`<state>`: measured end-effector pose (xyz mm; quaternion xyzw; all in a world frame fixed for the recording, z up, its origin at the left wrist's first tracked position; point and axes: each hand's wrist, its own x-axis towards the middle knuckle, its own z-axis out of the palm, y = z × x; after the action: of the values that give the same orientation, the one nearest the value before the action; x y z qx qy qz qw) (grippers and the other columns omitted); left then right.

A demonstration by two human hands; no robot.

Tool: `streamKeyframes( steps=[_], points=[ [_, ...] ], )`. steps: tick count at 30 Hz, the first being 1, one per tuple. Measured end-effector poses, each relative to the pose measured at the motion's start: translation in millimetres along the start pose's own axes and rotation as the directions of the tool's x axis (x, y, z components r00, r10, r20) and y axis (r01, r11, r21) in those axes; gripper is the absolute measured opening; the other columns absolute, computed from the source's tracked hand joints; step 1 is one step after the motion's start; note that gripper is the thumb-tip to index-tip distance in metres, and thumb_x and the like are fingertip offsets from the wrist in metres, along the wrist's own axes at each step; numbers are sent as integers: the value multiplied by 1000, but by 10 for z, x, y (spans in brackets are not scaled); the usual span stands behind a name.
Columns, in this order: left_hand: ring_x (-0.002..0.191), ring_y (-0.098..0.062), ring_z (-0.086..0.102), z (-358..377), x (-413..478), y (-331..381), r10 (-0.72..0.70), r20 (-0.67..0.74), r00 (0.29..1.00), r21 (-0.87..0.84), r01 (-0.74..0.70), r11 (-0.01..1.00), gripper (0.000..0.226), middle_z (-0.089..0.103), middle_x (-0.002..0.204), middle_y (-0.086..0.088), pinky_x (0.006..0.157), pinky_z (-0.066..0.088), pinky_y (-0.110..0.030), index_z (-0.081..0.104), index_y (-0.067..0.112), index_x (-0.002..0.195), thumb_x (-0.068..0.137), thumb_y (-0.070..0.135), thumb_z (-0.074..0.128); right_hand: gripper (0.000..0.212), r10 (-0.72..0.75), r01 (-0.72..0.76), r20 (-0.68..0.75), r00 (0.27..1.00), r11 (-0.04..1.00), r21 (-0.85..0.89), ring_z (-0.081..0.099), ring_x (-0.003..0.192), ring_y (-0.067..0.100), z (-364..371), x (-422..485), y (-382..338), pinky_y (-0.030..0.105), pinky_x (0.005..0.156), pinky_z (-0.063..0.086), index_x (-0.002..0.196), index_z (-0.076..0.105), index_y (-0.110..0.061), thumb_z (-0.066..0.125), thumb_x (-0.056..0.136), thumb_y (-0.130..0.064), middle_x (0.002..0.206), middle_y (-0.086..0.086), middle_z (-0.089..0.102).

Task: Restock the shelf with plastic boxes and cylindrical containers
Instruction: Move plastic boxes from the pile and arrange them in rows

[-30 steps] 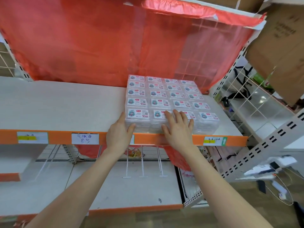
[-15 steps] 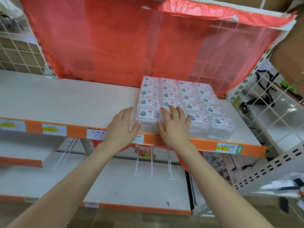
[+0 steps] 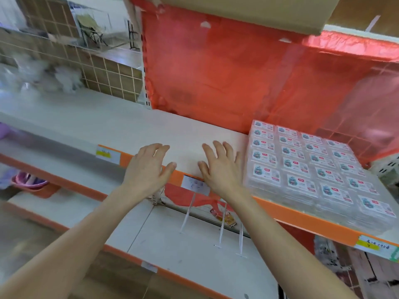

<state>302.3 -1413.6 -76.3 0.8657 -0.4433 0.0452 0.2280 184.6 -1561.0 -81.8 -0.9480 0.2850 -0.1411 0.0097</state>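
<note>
Our fingers (image 3: 159,147) are spread and loose on both hands and grasp nothing. The left hand (image 3: 146,171) and right hand (image 3: 220,171) hang side by side over the front edge of the shelf (image 3: 129,130). We cannot tell whether the palms touch its orange lip.

Just right of the right fingers sits the block of clear plastic boxes (image 3: 313,169), labels up, in tidy rows. Their print is too small to read, and we cannot count the layers beneath.

Behind the fingers hangs a red plastic sheet (image 3: 216,72). Under the right wrist a price tag (image 3: 194,183) is partly hidden. Far left of the fingers everything blurs; we make out only a pink basin (image 3: 28,179) lower down.
</note>
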Motion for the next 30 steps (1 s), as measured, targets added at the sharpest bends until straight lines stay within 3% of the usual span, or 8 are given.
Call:
streamKeyframes(
  steps=[16,30],
  points=[
    [125,-32,40,-1007,-269,-2714,-164,-29,986,89,166,982,50,46,135,-13,99,35,-42,45,8,133,92,37,48,47,-154,150,52,987,987,61,22,134,25,595,833,-2752,46,104,20,141,32,-22,34,97,-38,146,6,31],
    [125,-28,44,-1222,-339,-3827,-327,-75,942,55,331,942,47,50,135,-7,102,38,-41,47,11,133,92,35,50,47,-329,309,151,932,941,140,19,135,26,1042,1470,-3968,47,107,17,141,30,-23,32,97,-41,147,6,28]
  ],
)
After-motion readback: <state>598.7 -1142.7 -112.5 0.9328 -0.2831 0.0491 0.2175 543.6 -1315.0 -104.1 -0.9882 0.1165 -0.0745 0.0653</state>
